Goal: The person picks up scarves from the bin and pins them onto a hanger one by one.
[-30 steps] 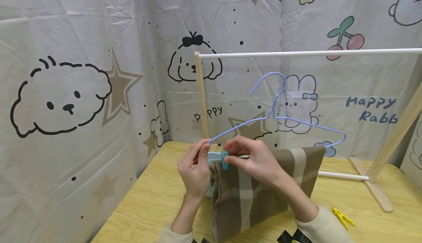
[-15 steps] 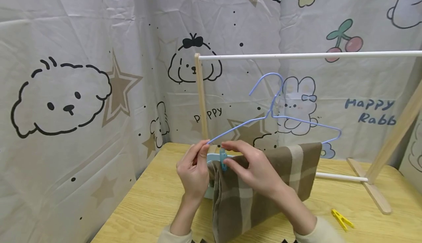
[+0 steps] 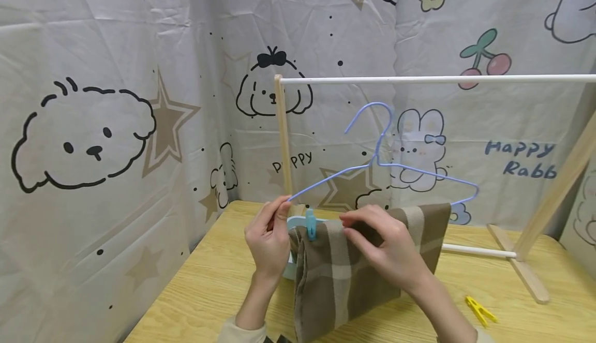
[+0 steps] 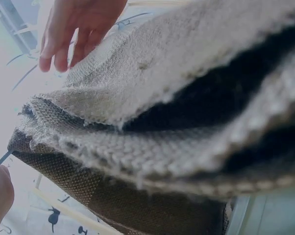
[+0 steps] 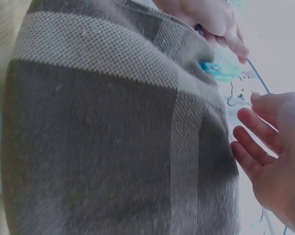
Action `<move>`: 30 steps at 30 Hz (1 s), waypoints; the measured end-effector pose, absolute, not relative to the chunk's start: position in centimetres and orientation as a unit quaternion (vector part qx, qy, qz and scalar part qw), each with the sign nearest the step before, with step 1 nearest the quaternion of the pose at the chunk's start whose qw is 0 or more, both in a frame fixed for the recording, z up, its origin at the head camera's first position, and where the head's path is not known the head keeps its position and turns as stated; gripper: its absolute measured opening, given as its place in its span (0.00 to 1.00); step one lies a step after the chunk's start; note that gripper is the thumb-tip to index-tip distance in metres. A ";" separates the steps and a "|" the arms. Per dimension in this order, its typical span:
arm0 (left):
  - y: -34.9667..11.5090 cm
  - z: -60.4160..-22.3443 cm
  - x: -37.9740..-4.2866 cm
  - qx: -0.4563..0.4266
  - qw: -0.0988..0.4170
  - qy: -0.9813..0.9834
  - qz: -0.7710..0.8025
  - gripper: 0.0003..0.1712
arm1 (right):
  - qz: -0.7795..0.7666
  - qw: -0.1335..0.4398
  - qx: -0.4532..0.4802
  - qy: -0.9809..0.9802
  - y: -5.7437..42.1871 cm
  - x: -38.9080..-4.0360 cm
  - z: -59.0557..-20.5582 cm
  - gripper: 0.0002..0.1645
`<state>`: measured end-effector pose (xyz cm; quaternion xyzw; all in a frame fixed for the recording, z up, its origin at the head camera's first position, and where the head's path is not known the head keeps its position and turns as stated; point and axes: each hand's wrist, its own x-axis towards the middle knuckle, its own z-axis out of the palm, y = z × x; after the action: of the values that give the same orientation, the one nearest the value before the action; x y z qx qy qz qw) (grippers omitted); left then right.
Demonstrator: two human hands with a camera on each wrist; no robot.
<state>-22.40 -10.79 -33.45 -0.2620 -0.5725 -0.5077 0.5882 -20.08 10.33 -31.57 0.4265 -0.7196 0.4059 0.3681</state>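
My left hand [image 3: 266,242] pinches the left corner of a blue wire clothes hanger [image 3: 326,178] between thumb and fingers. Over the hanger's lower bar hangs a folded brown and beige checked cloth [image 3: 368,286]; its layered edges fill the left wrist view. A light-blue clothespin [image 3: 310,224] is clipped on the cloth's top edge, near the left corner. To the right of the clothespin and apart from it, my right hand [image 3: 391,244] is at the cloth's top edge. Its fingers are loosely bent and hold nothing, as the right wrist view shows.
A rack with a white top rail [image 3: 419,79] and wooden legs [image 3: 554,198] stands behind. On the wooden table [image 3: 186,291] a yellow clothespin [image 3: 475,306] lies at the right. A pale-blue object [image 3: 289,270], mostly hidden, is behind the cloth. Printed curtains hang around.
My right hand has let go of the light-blue clothespin and moved right along the cloth's top edge. The clothespin stays clipped. The hanger and cloth have shifted slightly left; my left hand keeps its pinch.
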 end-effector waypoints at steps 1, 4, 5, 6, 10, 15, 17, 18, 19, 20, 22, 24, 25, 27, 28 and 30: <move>-10.8 -33.4 -22.4 -0.261 0.589 -0.573 -0.506 0.06 | 0.406 0.368 0.425 -0.721 10.6 -20.0 -31.7 0.19; -10.9 -33.4 -22.5 -0.259 0.593 -0.574 -0.502 0.05 | 0.405 0.378 0.418 -0.720 11.4 -19.9 -32.1 0.23; -10.9 -33.4 -22.5 -0.259 0.594 -0.574 -0.500 0.05 | 0.405 0.384 0.417 -0.718 11.6 -19.8 -32.2 0.24; -10.9 -33.4 -22.5 -0.260 0.595 -0.573 -0.500 0.05 | 0.404 0.391 0.415 -0.715 11.8 -19.8 -32.3 0.26; -11.0 -33.5 -22.5 -0.261 0.595 -0.571 -0.501 0.04 | 0.407 0.406 0.408 -0.709 12.8 -19.8 -32.7 0.29; -11.2 -33.5 -22.7 -0.254 0.594 -0.570 -0.508 0.05 | 0.405 0.403 0.389 -0.722 14.5 -19.4 -33.2 0.30; -11.3 -33.5 -22.7 -0.250 0.596 -0.570 -0.507 0.06 | 0.406 0.394 0.375 -0.734 15.3 -19.1 -33.4 0.30; -11.4 -33.5 -22.7 -0.249 0.597 -0.570 -0.507 0.06 | 0.406 0.388 0.363 -0.744 15.7 -18.9 -33.4 0.30; -11.5 -33.4 -22.7 -0.246 0.599 -0.570 -0.506 0.07 | 0.404 0.383 0.353 -0.752 16.2 -18.8 -33.5 0.30; -11.5 -33.4 -22.7 -0.244 0.600 -0.570 -0.506 0.07 | 0.403 0.381 0.345 -0.757 16.6 -18.7 -33.6 0.30; -11.6 -33.4 -22.7 -0.240 0.602 -0.570 -0.505 0.08 | 0.398 0.374 0.322 -0.773 17.5 -18.5 -33.8 0.30; -11.7 -33.4 -22.7 -0.237 0.602 -0.570 -0.505 0.08 | 0.390 0.377 0.305 -0.783 18.3 -18.4 -34.0 0.30; -11.7 -33.4 -22.8 -0.236 0.602 -0.571 -0.506 0.07 | 0.387 0.380 0.300 -0.785 18.7 -18.4 -34.1 0.29; -11.8 -33.4 -22.8 -0.235 0.601 -0.571 -0.507 0.07 | 0.381 0.380 0.284 -0.794 19.4 -18.3 -34.3 0.29; -11.8 -33.4 -22.8 -0.234 0.601 -0.571 -0.507 0.06 | 0.381 0.382 0.280 -0.794 19.8 -18.3 -34.4 0.28; -11.8 -33.4 -22.8 -0.232 0.602 -0.572 -0.507 0.07 | 0.375 0.379 0.262 -0.805 20.5 -18.3 -34.6 0.28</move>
<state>-22.84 -11.83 -33.41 -0.2318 -0.5718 -0.5074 0.6015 -18.27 20.50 -34.59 0.2619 -0.8047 0.3748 0.3788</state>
